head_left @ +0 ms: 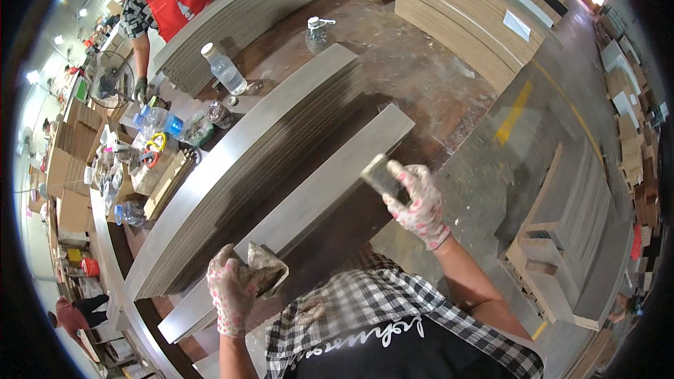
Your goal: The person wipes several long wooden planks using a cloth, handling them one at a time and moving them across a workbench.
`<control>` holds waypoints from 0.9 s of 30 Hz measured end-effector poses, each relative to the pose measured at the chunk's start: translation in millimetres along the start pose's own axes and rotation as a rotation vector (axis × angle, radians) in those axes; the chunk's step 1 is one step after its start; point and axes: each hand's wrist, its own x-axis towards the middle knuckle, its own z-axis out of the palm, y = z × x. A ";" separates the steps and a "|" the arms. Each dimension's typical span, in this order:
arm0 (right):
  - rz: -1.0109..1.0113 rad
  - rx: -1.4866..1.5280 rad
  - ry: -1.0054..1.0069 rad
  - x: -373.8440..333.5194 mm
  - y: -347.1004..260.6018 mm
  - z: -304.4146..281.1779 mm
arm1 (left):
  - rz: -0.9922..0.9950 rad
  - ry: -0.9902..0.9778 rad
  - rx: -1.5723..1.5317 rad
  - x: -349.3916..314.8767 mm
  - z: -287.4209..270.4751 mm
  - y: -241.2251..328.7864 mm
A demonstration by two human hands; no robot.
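Note:
A long grey panel (330,168) lies slantwise on the dark worktable in front of me. My left hand (232,291), in a white glove with pink spots, is closed on a crumpled, stained rag (265,270) over the panel's near part. My right hand (421,203), gloved alike, is raised beside the panel's far part. Between its thumb and fingers it grips a small rectangular block (382,174), dark with a pale edge, apart from the panel. What the block is made of I cannot tell.
Just left of the panel rises a stack of similar grey panels (232,168). Beyond it stand a clear bottle (226,72), a blue-labelled bottle (161,121), yellow-handled scissors (156,146) and a glass jar (319,36). Tall board stacks (463,21) border the table. A co-worker in a red apron (172,7) stands far left.

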 end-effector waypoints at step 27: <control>-0.245 0.163 -0.193 -130.5 -318.5 179.3 | -0.022 -0.063 -0.329 -224.6 -49.1 -202.4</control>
